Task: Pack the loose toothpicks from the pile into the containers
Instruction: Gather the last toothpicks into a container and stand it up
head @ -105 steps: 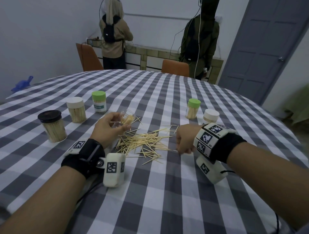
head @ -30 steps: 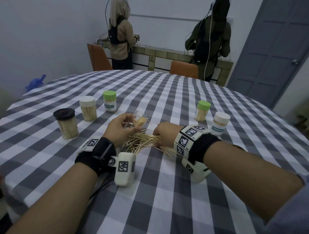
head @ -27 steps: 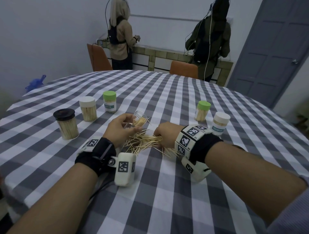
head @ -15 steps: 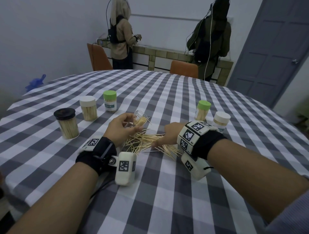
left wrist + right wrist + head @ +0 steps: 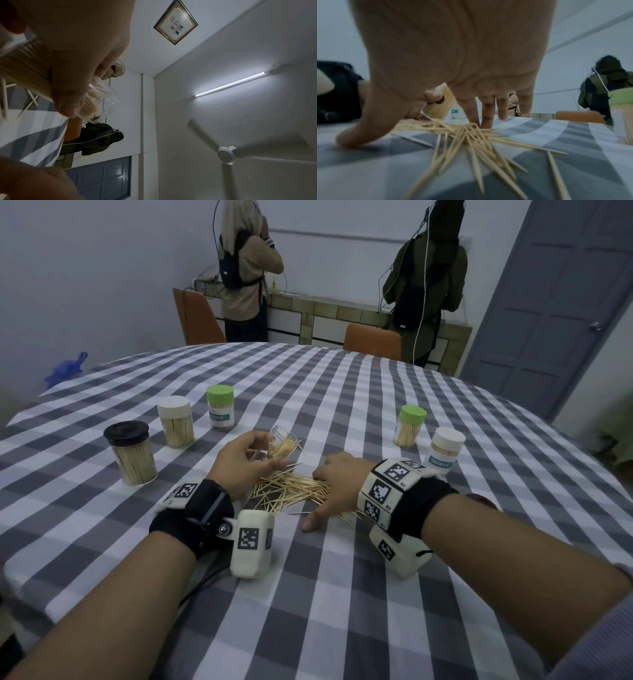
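A pile of loose toothpicks [image 5: 291, 491] lies on the checked tablecloth [image 5: 308, 594] between my hands. My left hand [image 5: 263, 453] grips a small clear container [image 5: 284, 440], tilted with its mouth toward the pile and partly filled with toothpicks. The left wrist view shows my thumb and fingers [image 5: 73, 81] wrapped round that container [image 5: 106, 97]. My right hand [image 5: 322, 498] lies spread over the pile's right side. In the right wrist view its straight fingertips [image 5: 476, 119] touch the toothpicks [image 5: 471, 138], and the thumb rests on the cloth.
Three lidded containers of toothpicks stand at the left: black-lidded [image 5: 132, 453], white-lidded [image 5: 174, 426], green-lidded [image 5: 221, 412]. Two more stand at the right: green-lidded [image 5: 409, 429] and white-lidded [image 5: 443, 451]. Two people stand at a counter beyond the table, behind orange chairs.
My right hand has uncurled and spread flat on the pile, with the thumb stretched back toward me. The left hand and its container have stayed put.
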